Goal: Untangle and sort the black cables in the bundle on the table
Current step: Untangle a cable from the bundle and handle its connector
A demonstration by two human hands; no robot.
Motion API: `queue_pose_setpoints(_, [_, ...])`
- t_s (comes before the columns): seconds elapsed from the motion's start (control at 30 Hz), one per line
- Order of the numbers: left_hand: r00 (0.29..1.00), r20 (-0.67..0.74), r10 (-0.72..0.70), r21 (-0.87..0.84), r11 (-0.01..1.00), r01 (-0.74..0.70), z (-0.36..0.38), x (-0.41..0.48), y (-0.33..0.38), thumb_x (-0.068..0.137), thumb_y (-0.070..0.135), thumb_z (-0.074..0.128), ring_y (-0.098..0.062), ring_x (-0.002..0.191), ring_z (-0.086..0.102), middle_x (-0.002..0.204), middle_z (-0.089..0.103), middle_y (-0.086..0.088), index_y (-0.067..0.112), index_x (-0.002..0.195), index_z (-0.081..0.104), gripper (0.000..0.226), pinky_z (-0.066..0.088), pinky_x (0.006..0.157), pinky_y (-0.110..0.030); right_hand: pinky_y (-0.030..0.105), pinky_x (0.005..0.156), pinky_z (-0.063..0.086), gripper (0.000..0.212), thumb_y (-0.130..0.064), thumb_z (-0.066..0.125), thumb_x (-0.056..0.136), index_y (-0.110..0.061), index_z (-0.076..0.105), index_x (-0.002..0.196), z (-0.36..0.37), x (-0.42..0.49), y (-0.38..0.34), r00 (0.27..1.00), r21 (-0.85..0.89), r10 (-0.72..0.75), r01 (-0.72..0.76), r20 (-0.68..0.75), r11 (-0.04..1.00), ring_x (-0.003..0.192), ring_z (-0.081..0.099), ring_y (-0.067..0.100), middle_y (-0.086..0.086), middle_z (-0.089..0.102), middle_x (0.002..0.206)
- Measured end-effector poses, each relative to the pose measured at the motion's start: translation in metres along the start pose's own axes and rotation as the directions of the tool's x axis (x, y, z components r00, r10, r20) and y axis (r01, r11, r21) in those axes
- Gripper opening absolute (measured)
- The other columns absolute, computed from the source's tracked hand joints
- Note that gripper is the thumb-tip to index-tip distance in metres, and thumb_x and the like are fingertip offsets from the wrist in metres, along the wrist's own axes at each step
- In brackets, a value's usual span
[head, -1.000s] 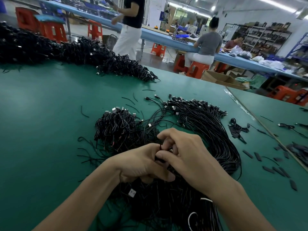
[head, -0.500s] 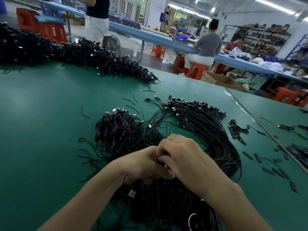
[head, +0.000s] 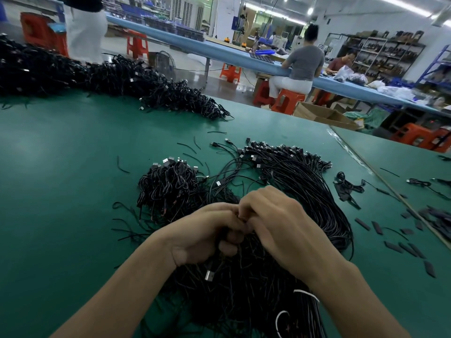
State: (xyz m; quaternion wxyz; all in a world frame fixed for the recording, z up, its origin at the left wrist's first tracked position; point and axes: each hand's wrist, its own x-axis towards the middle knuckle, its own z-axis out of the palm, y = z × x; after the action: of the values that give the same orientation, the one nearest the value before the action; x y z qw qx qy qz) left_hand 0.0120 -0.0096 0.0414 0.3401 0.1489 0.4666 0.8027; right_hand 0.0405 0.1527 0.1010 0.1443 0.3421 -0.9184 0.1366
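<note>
1. Bundle [head: 244, 289] of black cables lies on the green bench [head: 61, 167] directly in front of the person, under both wrists. A silver plug [head: 209, 275] shows just below the left hand [head: 207, 235].
2. The left hand's grip is narrow, its fingers curled round a few strands raised from the top of the bundle.
3. The right hand [head: 280, 223] meets the left knuckle to knuckle. Its grip is equally tight, with the fingertips pinching in at the same spot, but which strand they hold is hidden.
4. The step in hand looks like picking one cable loose from a snarl. Sorting seems far from done, since the mass beneath the hands is a tangle. A fanned sheaf [head: 305, 186] with its plugs lined up lies beyond it to the right, and a coiled clump [head: 168, 186] lies beyond it to the left.
5. The next move probably calls for one hand to pin the bundle while the other draws a single cable out along its length towards the sheaf. A hard tug could tighten the knot or drag neighbouring cables along with it.
</note>
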Motion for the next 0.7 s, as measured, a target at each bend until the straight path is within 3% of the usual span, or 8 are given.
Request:
queue_pose_setpoints(0.07, [0.999, 0.037, 0.04, -0.103, 0.994, -0.036, -0.002, 0.002, 0.0, 0.082, 0.008, 0.052, -0.007, 0.061, 0.045, 0.078, 0.056, 0.001, 0.013, 0.086, 0.069, 0.018, 0.038, 0.048, -0.017, 0.035, 0.07, 0.048, 0.019, 0.007, 0.064, 0.084, -0.011, 0.057, 0.088, 0.001, 0.0, 0.005, 0.998, 0.005, -0.005, 0.005, -0.07, 1.0, 0.08, 0.052, 0.021, -0.001, 0.057, 0.083])
queue_pose_setpoints(0.13, [0.995, 0.041, 0.089, -0.119, 0.989, -0.083, -0.004, 0.002, 0.0, 0.088, 0.007, 0.054, -0.008, 0.064, 0.048, 0.082, 0.058, -0.002, 0.009, 0.096, 0.066, 0.014, 0.041, 0.05, -0.017, 0.026, 0.072, 0.046, 0.018, 0.003, 0.063, 0.087, -0.014, 0.055, 0.09, 0.004, -0.002, 0.01, 0.992, 0.043, 0.008, -0.003, -0.124, 0.999, 0.081, 0.05, 0.014, -0.006, 0.055, 0.086])
queue_pose_setpoints(0.3, [0.982, -0.017, 0.188, -0.083, 0.979, -0.189, 0.0, 0.003, -0.002, 0.095, 0.01, 0.059, -0.008, 0.067, 0.057, 0.084, 0.062, -0.004, 0.009, 0.094, 0.07, 0.011, 0.051, 0.055, -0.019, 0.018, 0.074, 0.044, 0.022, 0.001, 0.062, 0.091, -0.019, 0.053, 0.091, 0.016, -0.008, 0.016, 0.961, 0.237, 0.143, -0.086, -0.237, 0.968, 0.086, 0.055, 0.009, -0.016, 0.054, 0.086])
queue_pose_setpoints(0.37, [0.974, -0.077, 0.212, -0.035, 0.976, -0.215, 0.003, 0.002, -0.002, 0.095, 0.013, 0.059, -0.008, 0.061, 0.058, 0.083, 0.062, -0.003, 0.01, 0.093, 0.069, 0.01, 0.05, 0.047, -0.018, 0.016, 0.074, 0.044, 0.025, 0.002, 0.061, 0.09, -0.021, 0.051, 0.091, 0.02, -0.008, 0.014, 0.948, 0.269, 0.181, -0.108, -0.263, 0.957, 0.087, 0.057, 0.01, -0.015, 0.055, 0.087])
queue_pose_setpoints(0.43, [0.963, -0.13, 0.236, 0.01, 0.972, -0.236, 0.005, 0.001, -0.002, 0.093, 0.018, 0.059, -0.004, 0.051, 0.047, 0.082, 0.059, -0.001, 0.009, 0.095, 0.064, 0.01, 0.037, 0.034, -0.014, 0.019, 0.073, 0.046, 0.026, 0.005, 0.06, 0.09, -0.02, 0.051, 0.089, 0.024, -0.008, 0.014, 0.942, 0.302, 0.212, -0.13, -0.259, 0.945, 0.086, 0.059, 0.012, -0.012, 0.057, 0.086])
queue_pose_setpoints(0.53, [0.953, -0.178, 0.244, 0.023, 0.97, -0.244, 0.01, 0.0, -0.001, 0.095, 0.02, 0.056, -0.003, 0.05, 0.034, 0.076, 0.051, 0.002, 0.009, 0.094, 0.054, 0.011, 0.024, 0.03, -0.011, 0.023, 0.073, 0.046, 0.02, 0.003, 0.063, 0.091, -0.015, 0.053, 0.089, 0.026, -0.006, 0.011, 0.942, 0.261, 0.21, -0.141, -0.263, 0.955, 0.084, 0.057, 0.013, -0.01, 0.057, 0.087])
queue_pose_setpoints(0.63, [0.952, -0.22, 0.211, -0.029, 0.974, -0.223, 0.013, -0.001, 0.0, 0.101, 0.018, 0.05, -0.004, 0.052, 0.035, 0.072, 0.047, 0.003, 0.012, 0.094, 0.054, 0.009, 0.023, 0.031, -0.012, 0.022, 0.078, 0.044, 0.006, -0.006, 0.061, 0.094, -0.012, 0.059, 0.097, 0.022, -0.002, 0.006, 0.948, 0.13, 0.123, -0.088, -0.293, 0.988, 0.087, 0.053, 0.013, -0.009, 0.055, 0.093])
queue_pose_setpoints(0.7, [0.95, -0.241, 0.2, -0.016, 0.978, -0.21, 0.014, -0.001, 0.001, 0.103, 0.016, 0.047, -0.005, 0.052, 0.034, 0.07, 0.045, 0.004, 0.013, 0.1, 0.056, 0.01, 0.023, 0.032, -0.013, 0.028, 0.083, 0.047, 0.01, -0.01, 0.061, 0.095, -0.009, 0.063, 0.105, 0.019, 0.0, 0.005, 0.963, 0.039, 0.079, -0.071, -0.257, 0.997, 0.092, 0.055, 0.017, -0.003, 0.061, 0.098])
